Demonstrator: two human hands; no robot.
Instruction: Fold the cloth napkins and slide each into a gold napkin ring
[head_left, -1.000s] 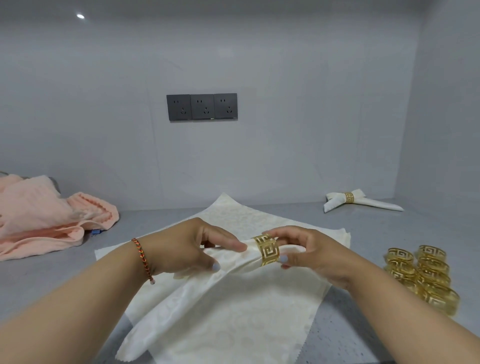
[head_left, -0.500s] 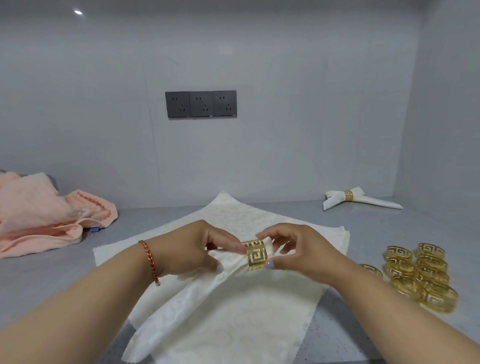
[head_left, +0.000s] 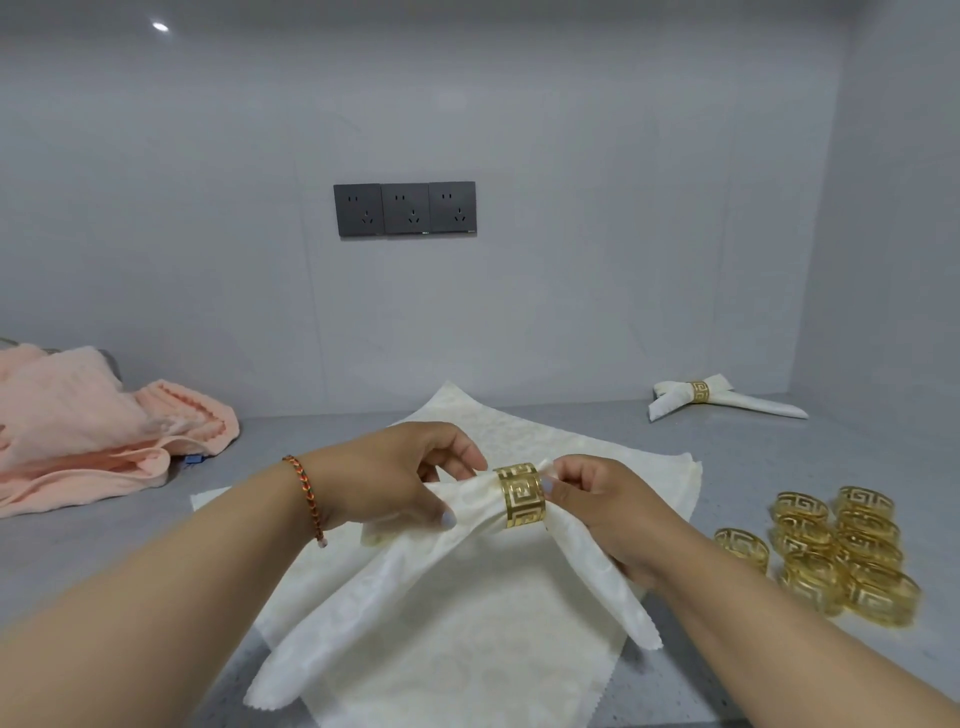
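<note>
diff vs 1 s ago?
The gold ring has slid left along the folded napkin, toward the left hand; the right hand now pinches the end poking through. Left hand still grips the napkin. Spare rings and finished napkin unchanged.

Cream folded napkin (head_left: 415, 587) threaded through a gold ring (head_left: 521, 496), tails splayed downward.

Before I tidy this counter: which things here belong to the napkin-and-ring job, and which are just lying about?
Part of the job:
- folded cream cloth napkin, held by left hand and right hand
- gold napkin ring around it
- flat cream napkins underneath
- pile of spare gold rings
- finished ringed napkin

Lying about:
- peach towel
- grey wall sockets
</note>
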